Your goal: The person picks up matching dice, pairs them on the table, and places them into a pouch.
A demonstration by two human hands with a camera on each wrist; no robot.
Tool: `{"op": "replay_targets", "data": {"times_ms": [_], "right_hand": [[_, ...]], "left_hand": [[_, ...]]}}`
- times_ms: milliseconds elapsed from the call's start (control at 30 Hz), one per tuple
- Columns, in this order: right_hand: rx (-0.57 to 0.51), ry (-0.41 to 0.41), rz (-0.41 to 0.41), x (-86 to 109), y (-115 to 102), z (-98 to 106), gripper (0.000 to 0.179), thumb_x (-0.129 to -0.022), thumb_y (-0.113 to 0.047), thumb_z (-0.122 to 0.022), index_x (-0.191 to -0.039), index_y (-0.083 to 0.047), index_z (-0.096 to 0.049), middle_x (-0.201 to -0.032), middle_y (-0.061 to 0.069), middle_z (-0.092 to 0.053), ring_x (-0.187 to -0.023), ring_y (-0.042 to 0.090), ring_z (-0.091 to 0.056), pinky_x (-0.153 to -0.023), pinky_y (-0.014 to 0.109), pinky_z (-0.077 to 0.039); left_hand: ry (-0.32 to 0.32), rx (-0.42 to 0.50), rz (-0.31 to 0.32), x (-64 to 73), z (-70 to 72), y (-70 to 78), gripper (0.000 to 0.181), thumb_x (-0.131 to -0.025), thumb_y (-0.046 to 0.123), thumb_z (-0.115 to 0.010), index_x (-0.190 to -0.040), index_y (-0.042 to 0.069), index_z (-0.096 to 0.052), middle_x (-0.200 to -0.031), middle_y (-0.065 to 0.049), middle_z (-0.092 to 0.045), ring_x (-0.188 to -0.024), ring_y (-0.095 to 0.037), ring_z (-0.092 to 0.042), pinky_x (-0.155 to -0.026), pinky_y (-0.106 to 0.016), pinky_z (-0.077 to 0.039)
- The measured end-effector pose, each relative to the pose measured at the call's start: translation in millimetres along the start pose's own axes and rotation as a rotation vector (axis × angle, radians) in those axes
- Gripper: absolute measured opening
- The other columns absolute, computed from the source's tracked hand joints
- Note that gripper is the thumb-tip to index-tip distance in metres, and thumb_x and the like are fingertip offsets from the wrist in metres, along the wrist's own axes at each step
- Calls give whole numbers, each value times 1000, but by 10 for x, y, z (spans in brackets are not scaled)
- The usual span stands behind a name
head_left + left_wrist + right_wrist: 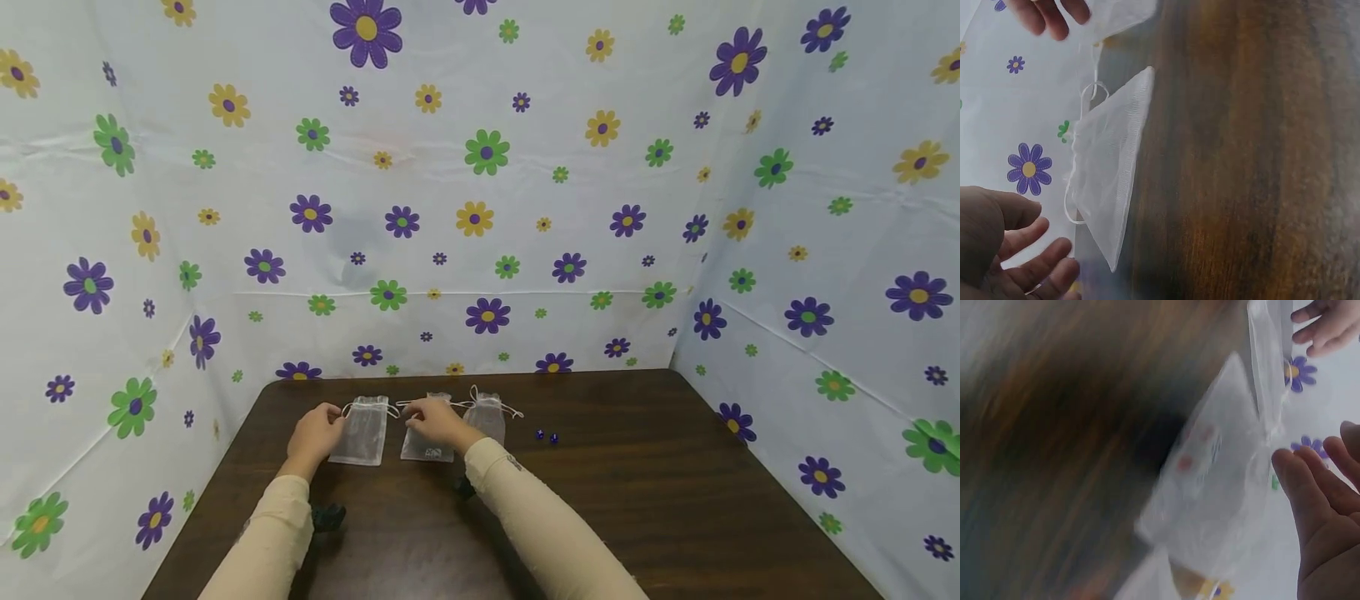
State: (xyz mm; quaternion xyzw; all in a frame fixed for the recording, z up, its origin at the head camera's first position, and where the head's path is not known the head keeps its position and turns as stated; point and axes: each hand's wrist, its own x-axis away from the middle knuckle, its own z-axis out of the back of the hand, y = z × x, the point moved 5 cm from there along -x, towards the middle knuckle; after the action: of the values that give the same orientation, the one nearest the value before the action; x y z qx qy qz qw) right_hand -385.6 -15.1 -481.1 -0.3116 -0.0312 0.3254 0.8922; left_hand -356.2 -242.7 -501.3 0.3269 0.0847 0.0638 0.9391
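Observation:
Three sheer white drawstring pouches lie in a row on the table. My left hand [318, 432] hovers beside the left pouch [360, 442], near its drawstring; in the left wrist view its fingers [1044, 265] are spread loosely and apart from the mesh. Over the top of the middle pouch [420, 447] is my right hand [437, 419], partly covering it. The right wrist view shows those fingers [1304, 487] loosely extended, nothing visibly gripped. Small pale items with reddish spots, blurred, show inside the middle pouch there. The right pouch [487, 417] is partly behind my right hand and wrist.
Two small dark blue dice [547, 437] lie right of the pouches on the brown wooden table [637, 500]. Flower-printed white sheeting [480, 250] stands around the back and sides. A dark wrist-worn device [327, 517] shows under the left forearm.

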Motion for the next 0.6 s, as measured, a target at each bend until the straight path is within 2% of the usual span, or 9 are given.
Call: {"op": "replay_targets", "data": {"times_ms": [167,367,600], "right_hand": [[42,-42,41,-57,-112,-148,26,-100,-12,-65,-124,-3,-70,-122,9,-71,-108,20,-66,-90,27,-51],[75,-91,0,-57,-158,-274,23,-99,-14,-67,-121,-7,-72,-119,6,-72,-108,17,-66,-91,25,-49],[79,-106,14,-106,-184,-383,28,-98,-13,-67,-124,-4,-69,-121,7,-71,-113,17,-65,-97,24,-47]], "left_hand": [[-44,23,36,-12,-29,-54,36,-101,21,-51,-126,-5,-56,-119,-25,-64,-105,-41,-61,-87,-57,-48],[-69,4,71,-20,-56,-73,37,-101,22,-50,-126,-5,-57,-120,-26,-64,-104,-41,-62,-85,-55,-49],[-83,31,81,-13,-74,-56,38,-102,22,-50,-127,-6,-56,-123,-28,-62,-107,-43,-60,-87,-57,-49]]}}
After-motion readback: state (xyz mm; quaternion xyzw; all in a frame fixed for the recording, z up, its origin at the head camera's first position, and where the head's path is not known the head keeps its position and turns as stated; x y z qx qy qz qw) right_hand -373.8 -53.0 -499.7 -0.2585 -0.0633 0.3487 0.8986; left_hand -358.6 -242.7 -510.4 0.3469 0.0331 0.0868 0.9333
